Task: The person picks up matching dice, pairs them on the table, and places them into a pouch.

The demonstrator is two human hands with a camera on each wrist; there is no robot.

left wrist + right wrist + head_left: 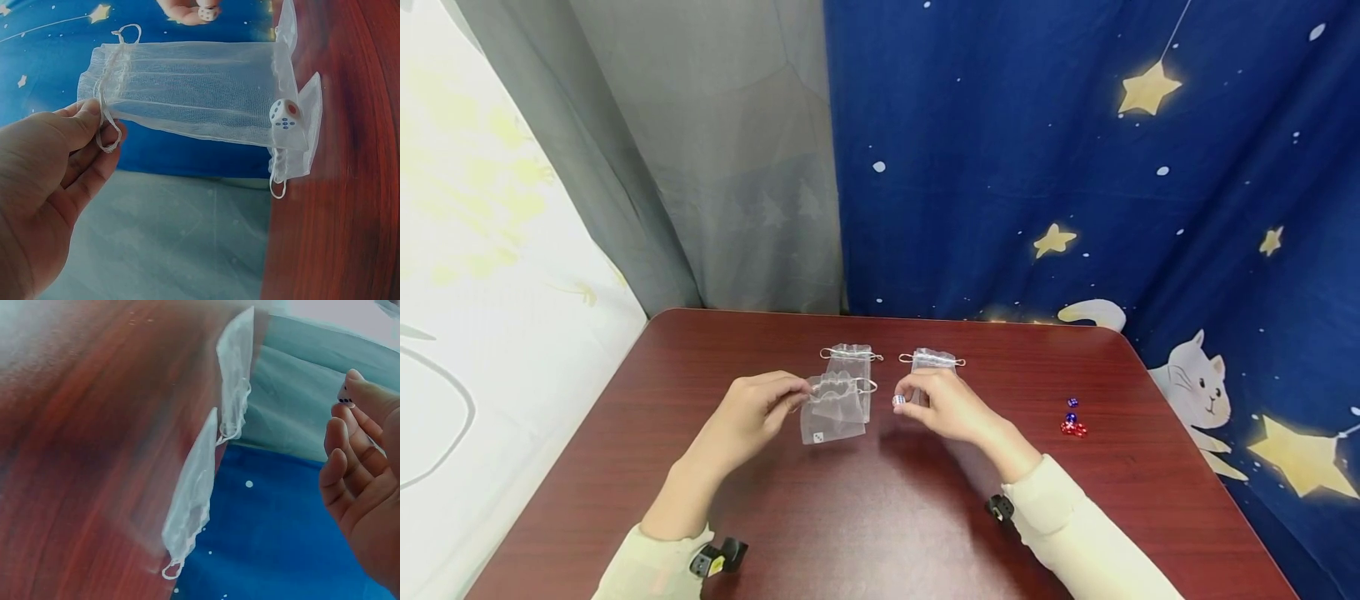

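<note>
In the head view, the left hand [752, 417] pinched a sheer drawstring pouch [837, 417] by its neck, long axis toward six o'clock; apart from it, at its three o'clock, the right hand [947, 406] pinched a white die [898, 401].

Table [880, 542]: dark red-brown, wood-grained, rounded at the far corners, reflecting light. Behind the table's right half: blue curtain [962, 217], printed with yellow stars [1150, 88] and a white cat [1195, 387]. Behind the table's left half: grey curtain [737, 192], hanging in folds. Beyond the table's left edge: bright white surface [482, 242], marked pale yellow.
</note>
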